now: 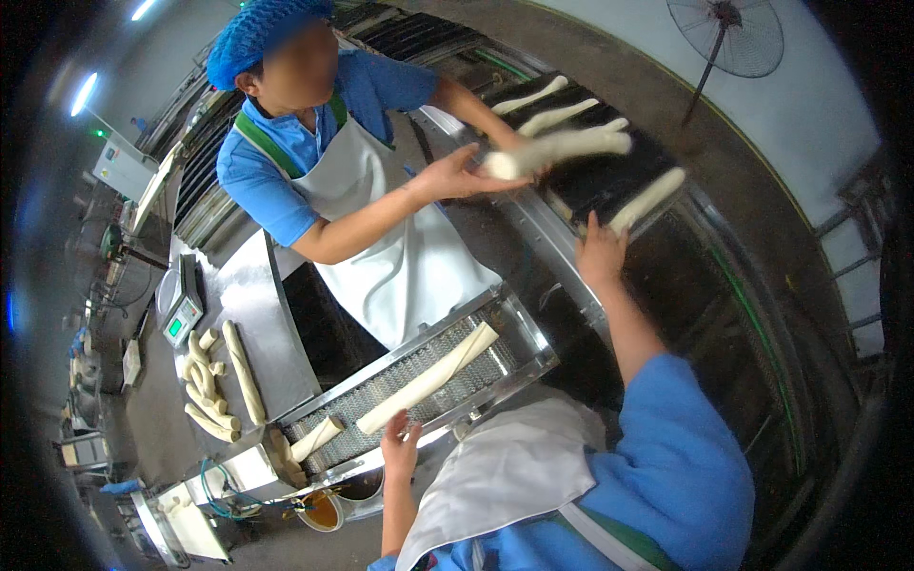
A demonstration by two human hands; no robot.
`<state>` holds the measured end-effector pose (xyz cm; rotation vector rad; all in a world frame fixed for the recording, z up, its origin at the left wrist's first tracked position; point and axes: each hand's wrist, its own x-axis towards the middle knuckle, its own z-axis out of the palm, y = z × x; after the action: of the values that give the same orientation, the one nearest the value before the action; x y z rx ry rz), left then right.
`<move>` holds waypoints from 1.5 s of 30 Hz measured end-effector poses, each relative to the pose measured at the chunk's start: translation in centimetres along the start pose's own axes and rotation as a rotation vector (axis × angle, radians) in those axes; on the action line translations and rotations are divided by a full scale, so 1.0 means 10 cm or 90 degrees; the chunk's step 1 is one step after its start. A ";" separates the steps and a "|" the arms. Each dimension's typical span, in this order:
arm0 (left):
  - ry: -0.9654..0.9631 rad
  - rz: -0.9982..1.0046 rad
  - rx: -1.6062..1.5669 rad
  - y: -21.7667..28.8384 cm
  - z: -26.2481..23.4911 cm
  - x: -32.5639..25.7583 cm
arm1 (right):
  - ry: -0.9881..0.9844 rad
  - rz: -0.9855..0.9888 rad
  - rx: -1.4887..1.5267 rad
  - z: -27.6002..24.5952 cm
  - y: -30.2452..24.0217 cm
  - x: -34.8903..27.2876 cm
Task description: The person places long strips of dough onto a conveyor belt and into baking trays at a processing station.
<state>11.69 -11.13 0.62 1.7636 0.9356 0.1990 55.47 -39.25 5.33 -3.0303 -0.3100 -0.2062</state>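
My left hand [400,444] is beside the lower end of a long pale dough roll [428,379], its fingers apart; whether they touch the roll I cannot tell. That roll lies on a metal mesh conveyor [381,388], with a shorter dough piece [316,438] behind it at the conveyor's left end. My right hand [602,249] reaches out to the near end of another dough roll [649,198] on a dark tray [576,190]. Its fingers are stretched out at that end, not wrapped round it. Across from me, a co-worker's two hands hold a motion-blurred dough roll [562,152] over the tray.
More dough rolls [533,95] lie on the tray's far side. On the steel table [276,352] at left are several dough pieces [205,376] and a scale [181,309]. The conveyor's metal frame [526,333] stands between me and the co-worker [362,181]. A bucket [322,512] sits below.
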 end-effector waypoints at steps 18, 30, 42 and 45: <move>-0.096 0.283 0.454 0.17 0.53 0.52 | -0.193 -0.435 0.043 0.68 -1.23 -1.41; -0.192 -0.009 0.680 -0.18 -0.42 0.11 | -0.413 -0.475 0.097 0.26 -1.35 -2.16; -0.068 0.037 0.572 -0.63 -0.44 0.03 | -0.352 -0.514 0.080 0.49 -1.43 -2.29; -0.078 0.042 0.576 -0.55 -0.44 0.02 | -0.345 -0.496 0.086 0.44 -1.44 -2.30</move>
<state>6.75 -7.12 -2.35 2.5935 0.9434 -0.3483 30.69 -29.26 -1.25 -2.6058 -1.4522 0.5727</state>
